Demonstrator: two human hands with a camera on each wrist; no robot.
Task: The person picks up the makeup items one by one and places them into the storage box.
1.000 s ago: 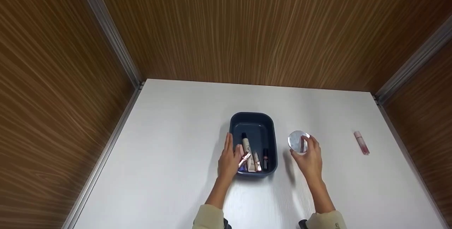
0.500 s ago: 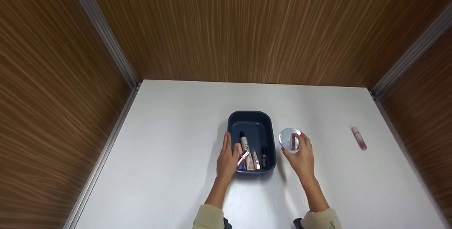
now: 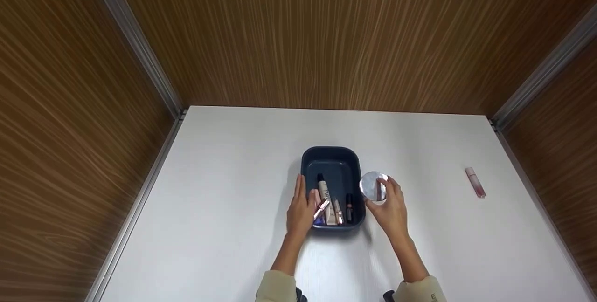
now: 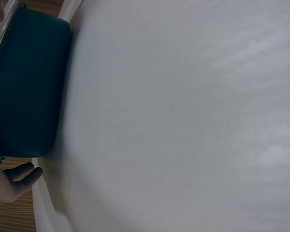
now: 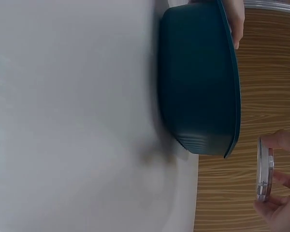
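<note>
A dark blue plastic bin (image 3: 331,148) stands mid-table with makeup inside: a cream tube (image 3: 325,195) with a black cap, a shiny pink tube (image 3: 321,209), and other small tubes and sticks. My left hand (image 3: 300,211) grips the bin's left wall, thumb over the rim and fingers along the outside. My right hand (image 3: 388,206) pinches a round, clear-edged compact (image 3: 371,185) by its edge between thumb and fingers. It is raised above the table, and in the head view it overlaps the bin's right rim. In the right wrist view the compact (image 5: 264,169) stands edge-on.
A pink lip gloss tube (image 3: 475,182) lies on the white table (image 3: 224,190) at the right. Wood-grain panels (image 3: 298,36) enclose the table at the back and both sides, with metal strips at the corners.
My right hand has moved left with the compact, from beside the bin to its right rim. My left hand keeps its place on the bin. The view has shifted slightly.
</note>
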